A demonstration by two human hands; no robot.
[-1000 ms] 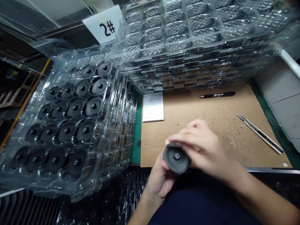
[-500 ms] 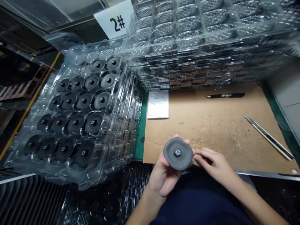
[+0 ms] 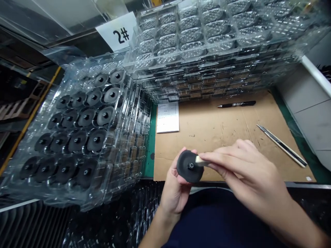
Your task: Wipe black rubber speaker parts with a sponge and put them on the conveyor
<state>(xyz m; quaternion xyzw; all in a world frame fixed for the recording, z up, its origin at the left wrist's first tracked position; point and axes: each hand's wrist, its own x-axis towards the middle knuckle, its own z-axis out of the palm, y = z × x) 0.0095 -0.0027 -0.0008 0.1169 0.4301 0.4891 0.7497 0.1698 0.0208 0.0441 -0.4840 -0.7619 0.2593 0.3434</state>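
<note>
My left hand (image 3: 173,189) grips a dark grey, rounded rubber-looking disc (image 3: 184,170) by its edge, hollow face up. A small metal nut or stud (image 3: 191,166) stands at the disc's middle. Between the fingertips of my right hand (image 3: 245,168) is a small cream-coloured piece (image 3: 198,159); its kind I cannot make out. Its tip is at the disc's upper right face, near the stud. Most of the piece is hidden by the fingers. To the left, similar discs sit in rows in a clear plastic tray (image 3: 103,168).
A cardboard sheet (image 3: 207,137) covers the bench, bearing a paper pad (image 3: 168,119), a black pen (image 3: 236,104) and a utility knife (image 3: 283,146). Clear trays (image 3: 181,65) are stacked along the back. A sign (image 3: 117,32) marked 2# stands at the back left.
My right hand has come up from beside the disc to over its right edge, bringing the cream piece onto its face. The disc has tilted slightly, and the whole view has shifted.
</note>
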